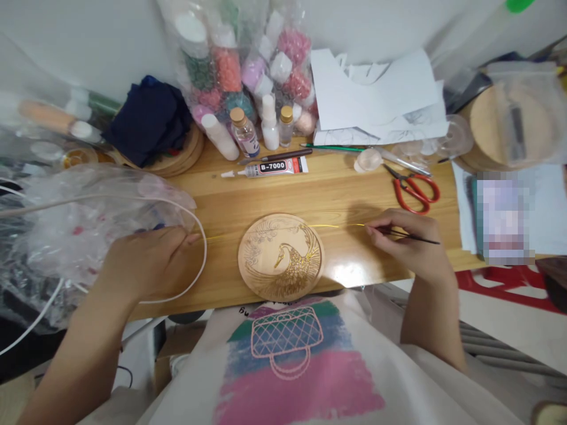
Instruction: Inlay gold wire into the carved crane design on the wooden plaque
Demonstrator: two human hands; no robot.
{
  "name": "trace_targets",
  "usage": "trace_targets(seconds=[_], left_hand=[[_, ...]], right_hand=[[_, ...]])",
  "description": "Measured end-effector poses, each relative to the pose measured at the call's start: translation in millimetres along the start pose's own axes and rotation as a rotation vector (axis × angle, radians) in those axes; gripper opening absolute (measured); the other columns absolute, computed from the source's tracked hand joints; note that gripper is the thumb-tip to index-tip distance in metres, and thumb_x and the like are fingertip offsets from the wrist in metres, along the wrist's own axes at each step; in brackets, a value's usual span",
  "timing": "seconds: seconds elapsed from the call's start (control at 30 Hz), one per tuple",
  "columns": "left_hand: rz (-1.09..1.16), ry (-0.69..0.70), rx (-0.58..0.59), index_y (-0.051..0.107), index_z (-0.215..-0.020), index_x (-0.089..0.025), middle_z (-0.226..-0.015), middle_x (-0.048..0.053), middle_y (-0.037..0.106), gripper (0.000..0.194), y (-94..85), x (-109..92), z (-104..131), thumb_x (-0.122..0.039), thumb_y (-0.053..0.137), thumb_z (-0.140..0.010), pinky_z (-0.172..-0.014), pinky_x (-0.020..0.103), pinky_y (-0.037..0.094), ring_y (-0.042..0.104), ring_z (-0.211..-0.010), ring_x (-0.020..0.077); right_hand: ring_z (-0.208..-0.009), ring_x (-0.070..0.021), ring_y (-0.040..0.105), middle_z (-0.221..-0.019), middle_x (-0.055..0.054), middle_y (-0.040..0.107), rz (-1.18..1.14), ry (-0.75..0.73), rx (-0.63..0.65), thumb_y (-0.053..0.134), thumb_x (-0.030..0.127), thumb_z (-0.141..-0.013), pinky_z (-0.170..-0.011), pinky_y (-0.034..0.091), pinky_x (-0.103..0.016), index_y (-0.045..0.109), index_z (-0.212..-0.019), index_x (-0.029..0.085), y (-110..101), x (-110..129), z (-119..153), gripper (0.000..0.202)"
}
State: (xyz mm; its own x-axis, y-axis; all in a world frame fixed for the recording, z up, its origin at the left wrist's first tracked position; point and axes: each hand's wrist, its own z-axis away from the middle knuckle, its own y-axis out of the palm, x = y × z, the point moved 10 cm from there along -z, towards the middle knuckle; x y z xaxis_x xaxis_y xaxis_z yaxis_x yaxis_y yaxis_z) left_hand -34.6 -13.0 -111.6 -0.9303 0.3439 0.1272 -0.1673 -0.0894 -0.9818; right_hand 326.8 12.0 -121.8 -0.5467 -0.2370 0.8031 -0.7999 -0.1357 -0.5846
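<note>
My left hand (153, 257) is closed left of the wooden disc, its fingertips pinching one end of a thin yellow thread (325, 225). The thread runs over the top part of the oval wooden disc (279, 257), which carries an engraved bird partly lined in gold. On the right, my right hand (405, 236) is closed around a thin dark tool (414, 237), its tip beside the thread's other end. Neither hand touches the disc, which lies flat near the table's front edge.
Behind the disc lie a B-7000 glue tube (277, 167), a brush and small bottles (270, 127). Red-handled scissors (416, 192) rest behind my right hand. Plastic bags (97, 224) and a white cable (204, 254) crowd the left; papers (376, 106) stand behind.
</note>
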Motion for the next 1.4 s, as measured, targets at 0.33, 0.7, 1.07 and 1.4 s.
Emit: trace_targets(seconds=[0.33,0.7,1.07,1.4], left_hand=[[-0.131,-0.118,0.445,0.063,-0.075,-0.018,-0.087,0.011,0.074,0.039,36.5,9.2,4.2,-0.032,0.032,-0.094,-0.058,0.030,0.037,0.070,-0.081,0.0274],[0.626,-0.296,0.143,0.057,-0.062,-0.021,-0.053,-0.001,0.059,0.042,5.5,31.9,-0.9,-0.049,0.036,-0.084,-0.053,0.023,0.039,0.055,-0.052,0.0138],[-0.201,-0.165,-0.304,0.067,-0.081,-0.018,-0.081,0.011,0.069,0.042,-68.2,-16.1,-39.5,-0.035,0.033,-0.099,-0.062,0.033,0.039,0.063,-0.074,0.0264],[-0.025,-0.357,0.061,0.057,-0.069,-0.023,-0.077,0.005,0.067,0.040,-57.3,-19.2,-40.8,-0.040,0.029,-0.093,-0.056,0.029,0.029,0.064,-0.073,0.0269]], right_hand=[[-0.061,-0.0125,0.061,-0.069,0.000,0.067,-0.005,0.095,0.042,0.069,0.024,-0.079,-0.053,0.046,-0.022,0.069,-0.074,0.021,-5.5,-16.6,3.4,0.006],[-0.058,-0.0110,0.061,-0.065,-0.002,0.069,0.037,0.102,-0.036,0.069,0.020,-0.076,-0.051,0.046,-0.020,0.069,-0.070,0.018,-36.6,-11.8,2.8,0.006],[-0.055,-0.0117,0.058,-0.064,-0.001,0.066,0.012,0.006,-0.107,0.064,0.026,-0.082,-0.050,0.043,-0.022,0.068,-0.072,0.018,3.3,-12.4,-24.3,0.013],[-0.086,-0.0205,0.068,-0.097,-0.011,0.072,0.441,-0.180,-0.071,0.053,0.022,-0.094,-0.074,0.052,-0.031,0.069,-0.104,0.016,-13.3,0.2,-10.0,0.020]])
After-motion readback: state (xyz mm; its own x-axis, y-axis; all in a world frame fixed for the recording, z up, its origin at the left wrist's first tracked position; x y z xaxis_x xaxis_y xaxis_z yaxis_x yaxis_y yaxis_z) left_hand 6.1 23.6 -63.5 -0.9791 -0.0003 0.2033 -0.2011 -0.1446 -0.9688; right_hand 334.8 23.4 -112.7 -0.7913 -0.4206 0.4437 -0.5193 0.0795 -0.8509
